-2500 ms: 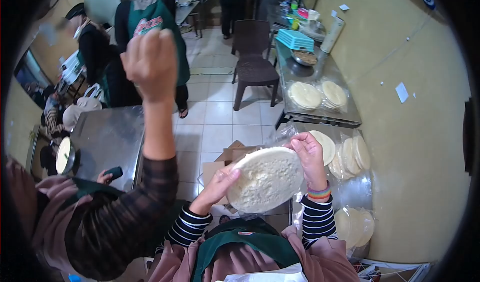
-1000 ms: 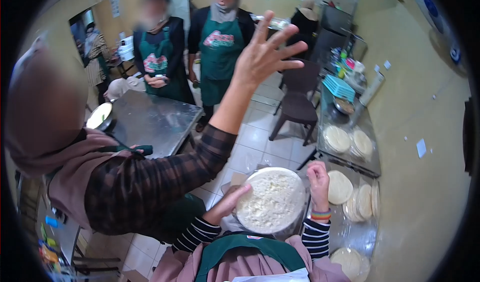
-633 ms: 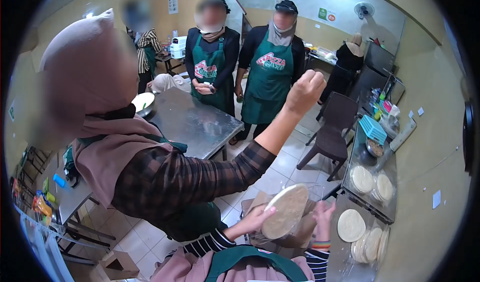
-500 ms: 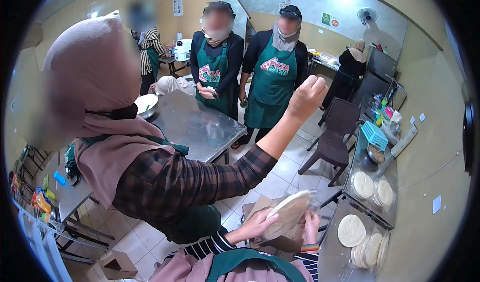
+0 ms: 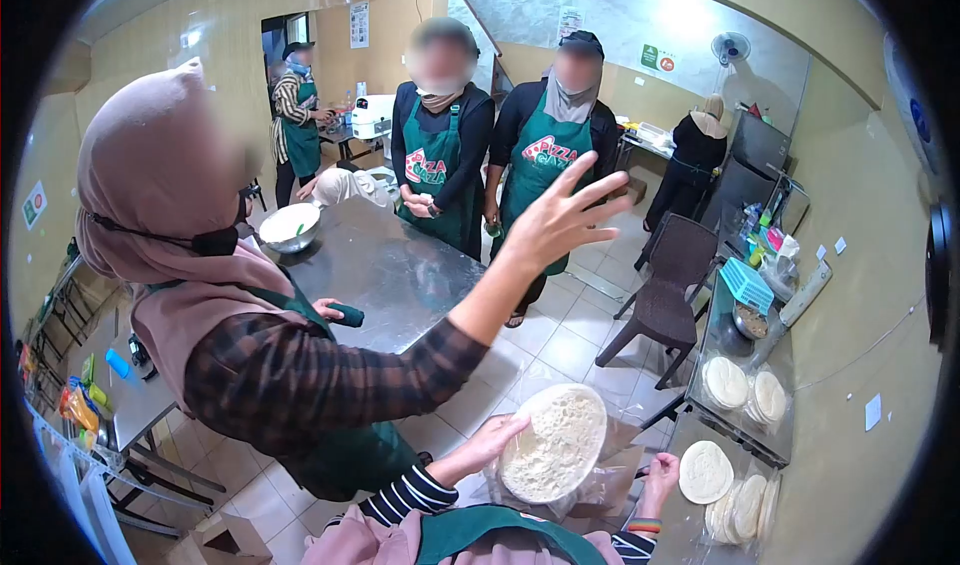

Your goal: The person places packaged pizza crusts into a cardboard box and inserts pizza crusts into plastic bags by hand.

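My left hand [image 5: 487,443] grips the left edge of a round flat bread [image 5: 555,445], whose pale, rough, crumbly face is turned up toward the camera. Clear plastic surrounds the bread's far and right sides. At the right, my right hand [image 5: 657,480], above a rainbow wristband, has its fingers bent together at the edge of the plastic; what they pinch is too small to make out. A single bread round [image 5: 706,472] lies just right of that hand on the metal table, with bagged rounds [image 5: 735,510] beside it.
A co-worker's raised hand [image 5: 565,215] reaches across from the left. Two people in green aprons stand behind a metal table [image 5: 400,275] with a bowl [image 5: 290,229]. A brown chair [image 5: 667,295], blue basket [image 5: 746,285] and more bread stacks [image 5: 725,382] are at right. A cardboard box [image 5: 235,542] sits below left.
The view has swung left and up. The bread, edge-on half a second ago, now shows its crumbly face. My right hand has moved away from it to the right. The co-worker's fist has opened and moved left.
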{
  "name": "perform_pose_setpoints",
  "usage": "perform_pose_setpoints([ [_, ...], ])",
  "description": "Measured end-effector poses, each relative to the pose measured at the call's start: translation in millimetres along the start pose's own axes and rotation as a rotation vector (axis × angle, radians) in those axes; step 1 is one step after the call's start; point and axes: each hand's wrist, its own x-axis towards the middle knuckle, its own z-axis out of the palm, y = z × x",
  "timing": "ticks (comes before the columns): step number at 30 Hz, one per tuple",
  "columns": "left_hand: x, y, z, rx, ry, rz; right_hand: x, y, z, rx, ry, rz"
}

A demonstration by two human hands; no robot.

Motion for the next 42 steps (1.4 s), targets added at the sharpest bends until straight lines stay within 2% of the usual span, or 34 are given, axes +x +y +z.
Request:
perform_pose_setpoints([
  [1, 1, -3, 0, 0.043, -0.024, 0.049, -3, 3, 0, 0.036, -0.141, 0.012],
  [2, -1, 0, 4, 0.101, -0.013, 0.107, -8, -1, 8, 0.038, -0.137, 0.012],
  [4, -5, 4, 10, 0.161, -0.005, 0.167, -29, -12, 36, 0.152, -0.381, 0.172],
  [8, -11, 9, 11, 0.324, -0.062, 0.162, -40, 5, 64, 0.26, -0.31, 0.316],
  [10, -11, 3, 6, 0.368, -0.076, 0.182, -39, 14, 65, 0.266, -0.444, 0.366],
  [14, -24, 14, 5, 0.262, -0.055, 0.201, -31, 20, 60, 0.37, -0.436, 0.35],
  [16, -23, 7, -2, 0.278, 0.053, 0.26, -29, 12, 59, 0.338, -0.383, 0.367],
  [19, -15, -13, -21, 0.351, 0.129, 0.259, -25, 9, 59, 0.217, -0.393, 0.139],
  [20, -14, -17, -26, 0.351, 0.13, 0.255, -26, 2, 59, 0.216, -0.393, 0.143],
  [22, -13, -21, -32, 0.314, 0.195, 0.221, -29, -31, 58, 0.643, -0.516, 0.339],
  [23, -16, -15, -31, 0.289, 0.203, 0.243, -34, -48, 55, 0.737, -0.593, 0.427],
  [24, -19, -9, -29, 0.291, 0.202, 0.243, -31, -43, 52, 0.738, -0.592, 0.426],
  [26, -27, 6, -28, 0.229, 0.177, 0.19, -24, -29, 43, 0.512, -0.881, 0.46],
  [27, -28, 9, -32, 0.242, 0.148, 0.153, -23, -24, 46, 0.381, -0.901, 0.473],
  [28, -29, 10, -33, 0.243, 0.142, 0.151, -28, -18, 51, 0.382, -0.895, 0.473],
  [30, -31, 13, -33, 0.211, 0.096, 0.148, -44, -16, 65, 0.14, -0.66, 0.355],
  [32, -26, 6, -38, 0.261, 0.072, 0.138, -45, -3, 65, 0.148, -0.635, 0.428],
  [34, -21, 1, -39, 0.314, 0.028, 0.117, -48, -8, 68, -0.122, -0.785, 0.111],
  [35, -20, 5, -35, 0.377, 0.025, 0.119, -46, -2, 67, -0.281, -0.736, 0.296],
  [37, -12, 1, -35, 0.492, -0.02, 0.053, -43, 25, 55, -0.238, -0.718, 0.06],
  [38, -11, 3, -24, 0.409, 0.01, 0.079, -45, 12, 54, -0.247, -0.671, 0.068],
  [39, -6, -1, -21, 0.392, 0.004, 0.045, -50, -4, 47, -0.063, -0.611, 0.067],
  [40, 0, -5, -17, 0.377, 0.0, 0.012, -57, -25, 49, 0.231, -0.504, 0.161],
  [42, 13, -4, 6, 0.321, -0.099, -0.009, -57, -31, 37, 0.457, -0.527, 0.334],
])
